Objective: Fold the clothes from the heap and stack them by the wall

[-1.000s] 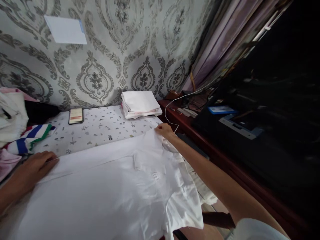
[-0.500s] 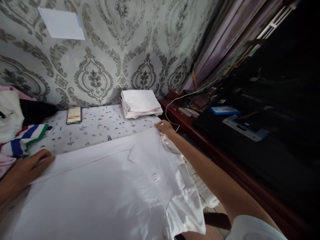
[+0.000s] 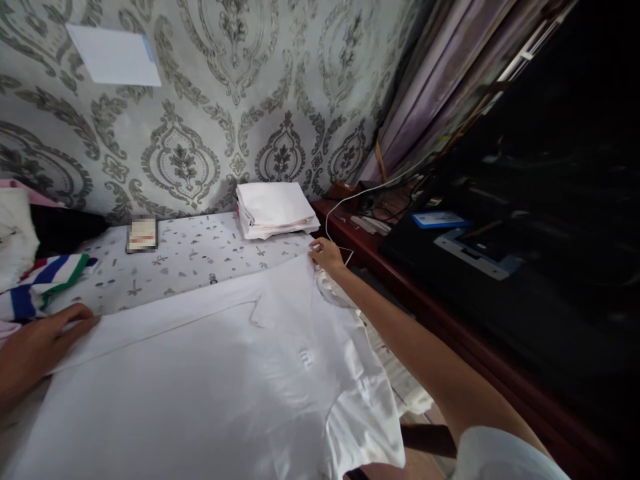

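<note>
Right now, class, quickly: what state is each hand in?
Left hand: closed, grip on the near-left edge of the smooth white fabric garment.
Right hand: closed, finger and thumb pinching the garment's far corner.

The white shirt (image 3: pixel 190 387) is cut off by the bottom edge, and its lower left is blurred. Part of the left hand (image 3: pixel 37 350) is cropped by the left edge. The face of the small card (image 3: pixel 143 235) is pixelated; its print cannot be read.
</note>
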`<state>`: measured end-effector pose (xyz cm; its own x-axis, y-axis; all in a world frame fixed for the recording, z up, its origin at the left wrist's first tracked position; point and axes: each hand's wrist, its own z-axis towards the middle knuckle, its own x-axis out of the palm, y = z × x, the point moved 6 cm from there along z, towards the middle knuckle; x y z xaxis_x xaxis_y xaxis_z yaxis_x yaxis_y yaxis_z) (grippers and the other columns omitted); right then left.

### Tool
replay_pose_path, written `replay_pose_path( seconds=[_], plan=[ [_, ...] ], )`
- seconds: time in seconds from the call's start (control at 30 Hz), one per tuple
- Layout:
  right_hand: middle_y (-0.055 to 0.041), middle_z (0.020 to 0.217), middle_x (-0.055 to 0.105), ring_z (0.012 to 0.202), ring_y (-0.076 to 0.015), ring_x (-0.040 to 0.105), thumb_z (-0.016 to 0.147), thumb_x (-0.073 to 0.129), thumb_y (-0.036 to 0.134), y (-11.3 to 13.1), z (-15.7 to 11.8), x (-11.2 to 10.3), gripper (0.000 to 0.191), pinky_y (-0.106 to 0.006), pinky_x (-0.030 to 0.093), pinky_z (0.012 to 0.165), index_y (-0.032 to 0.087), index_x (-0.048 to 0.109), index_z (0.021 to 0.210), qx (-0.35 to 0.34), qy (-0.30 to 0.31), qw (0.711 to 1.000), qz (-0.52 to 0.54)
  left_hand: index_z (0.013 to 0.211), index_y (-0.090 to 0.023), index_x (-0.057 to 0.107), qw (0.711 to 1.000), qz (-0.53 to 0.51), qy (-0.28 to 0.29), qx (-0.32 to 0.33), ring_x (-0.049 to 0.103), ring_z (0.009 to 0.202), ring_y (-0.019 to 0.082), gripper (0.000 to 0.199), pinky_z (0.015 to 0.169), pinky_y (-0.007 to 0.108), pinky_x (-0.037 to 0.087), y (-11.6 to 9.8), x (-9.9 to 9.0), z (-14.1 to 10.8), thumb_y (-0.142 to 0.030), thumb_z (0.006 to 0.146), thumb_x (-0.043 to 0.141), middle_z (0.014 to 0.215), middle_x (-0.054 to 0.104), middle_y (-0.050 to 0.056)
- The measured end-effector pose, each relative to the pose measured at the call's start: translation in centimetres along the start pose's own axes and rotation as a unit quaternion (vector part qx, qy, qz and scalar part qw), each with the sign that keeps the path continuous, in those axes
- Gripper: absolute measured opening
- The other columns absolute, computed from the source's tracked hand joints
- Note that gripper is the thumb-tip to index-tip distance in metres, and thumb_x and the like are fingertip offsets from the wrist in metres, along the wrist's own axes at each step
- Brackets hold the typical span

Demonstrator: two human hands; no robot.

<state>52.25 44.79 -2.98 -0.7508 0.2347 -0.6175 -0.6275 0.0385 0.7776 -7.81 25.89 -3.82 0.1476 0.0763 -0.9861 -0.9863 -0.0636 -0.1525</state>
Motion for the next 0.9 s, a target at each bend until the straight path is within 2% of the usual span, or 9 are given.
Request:
replay_pose_path(
  seconds=[0.07, 0.1, 0.2, 0.27, 0.37, 0.47, 0.57, 0.77, 0.9],
  plan=[
    [0.0034, 0.065, 0.062, 0.067, -0.0157, 0.059, 0.066, 0.063, 0.009, 0.7, -0.5, -0.6, 0.020, -0.027, 0.047, 0.070, 0.022, 0.066, 0.081, -0.022, -0.005, 0.999, -0.035, 0.086, -0.028, 0.057, 0.999, 0.016, 0.023, -0.025, 0.069, 0.071, 0.022, 0.041, 0.067, 0.030, 0.050, -0.3, -0.5, -0.4, -0.060, 0.090, 0.033, 0.078, 0.072, -0.003],
    [0.0014, 0.069, 0.064, 0.072, -0.0175, 0.061, 0.068, 0.061, 0.009, 1.1, -1.0, -0.7, 0.020, -0.029, 0.048, 0.075, 0.022, 0.067, 0.082, -0.031, -0.007, 0.998, -0.049, 0.089, -0.027, 0.057, 0.999, 0.033, 0.012, -0.025, 0.069, 0.078, 0.024, 0.042, 0.071, 0.033, 0.052, -1.1, -1.1, -0.8, -0.060, 0.091, 0.031, 0.084, 0.073, 0.000],
    [-0.0068, 0.092, 0.071, 0.091, -0.0234, 0.063, 0.077, 0.057, 0.012, 3.0, -3.2, -0.5, 0.023, -0.036, 0.048, 0.088, 0.020, 0.070, 0.094, -0.076, -0.005, 0.994, -0.077, 0.109, -0.017, 0.058, 0.994, 0.073, -0.079, 0.027, 0.061, 0.114, 0.034, 0.052, 0.096, 0.048, 0.049, -5.5, -3.6, -2.4, -0.055, 0.094, 0.024, 0.115, 0.068, 0.015],
    [-0.0111, 0.114, 0.070, 0.103, -0.0264, 0.063, 0.086, 0.053, 0.020, 4.8, -5.5, 0.6, 0.027, -0.040, 0.047, 0.095, 0.020, 0.070, 0.108, -0.160, 0.024, 0.982, -0.099, 0.126, -0.010, 0.055, 0.994, 0.041, -0.093, 0.038, 0.055, 0.126, 0.034, 0.059, 0.107, 0.051, 0.043, -8.7, -3.8, -3.1, -0.051, 0.097, 0.023, 0.127, 0.063, 0.020],
    [-0.0125, 0.144, 0.056, 0.128, -0.0304, 0.055, 0.096, 0.048, 0.037, 6.6, -9.7, 3.5, 0.041, -0.046, 0.043, 0.108, 0.022, 0.062, 0.131, -0.295, 0.111, 0.936, -0.154, 0.145, -0.015, 0.044, 0.993, -0.019, -0.050, 0.106, 0.044, 0.141, 0.030, 0.062, 0.117, 0.047, 0.035, -13.1, -1.5, -3.8, -0.054, 0.099, 0.030, 0.153, 0.048, 0.014],
    [-0.0134, 0.156, 0.045, 0.145, -0.0309, 0.039, 0.098, 0.043, 0.050, 5.5, -12.3, 5.8, 0.056, -0.050, 0.032, 0.119, 0.020, 0.052, 0.145, -0.323, 0.176, 0.902, -0.225, 0.155, -0.019, 0.033, 0.986, -0.015, 0.004, 0.165, 0.030, 0.151, 0.029, 0.069, 0.123, 0.047, 0.025, -15.4, 1.5, -4.4, -0.060, 0.100, 0.031, 0.163, 0.034, 0.012],
    [-0.0158, 0.157, 0.043, 0.149, -0.0305, 0.033, 0.100, 0.034, 0.054, 3.8, -12.5, 6.5, 0.063, -0.052, 0.027, 0.121, 0.017, 0.046, 0.149, -0.319, 0.162, 0.890, -0.282, 0.158, -0.017, 0.028, 0.988, 0.014, 0.029, 0.150, 0.021, 0.154, 0.028, 0.073, 0.124, 0.049, 0.018, -14.5, 2.7, -5.1, -0.062, 0.101, 0.026, 0.166, 0.026, 0.014],
    [-0.0152, 0.157, 0.043, 0.148, -0.0298, 0.034, 0.103, 0.025, 0.053, 3.4, -12.2, 6.1, 0.062, -0.053, 0.031, 0.119, 0.018, 0.044, 0.150, -0.329, 0.115, 0.878, -0.328, 0.156, -0.010, 0.031, 0.995, 0.087, 0.024, 0.032, 0.019, 0.154, 0.031, 0.073, 0.121, 0.055, 0.021, -8.9, 1.5, -6.4, -0.056, 0.101, 0.024, 0.165, 0.026, 0.019],
    [-0.0167, 0.158, 0.040, 0.150, -0.0294, 0.030, 0.103, 0.026, 0.052, 3.3, -11.9, 5.5, 0.061, -0.054, 0.028, 0.119, 0.016, 0.042, 0.150, -0.286, 0.121, 0.882, -0.353, 0.154, -0.007, 0.036, 0.995, 0.095, 0.013, -0.006, 0.021, 0.154, 0.033, 0.071, 0.119, 0.055, 0.026, -7.1, 1.1, -6.9, -0.051, 0.098, 0.028, 0.163, 0.030, 0.020]
  ],
)
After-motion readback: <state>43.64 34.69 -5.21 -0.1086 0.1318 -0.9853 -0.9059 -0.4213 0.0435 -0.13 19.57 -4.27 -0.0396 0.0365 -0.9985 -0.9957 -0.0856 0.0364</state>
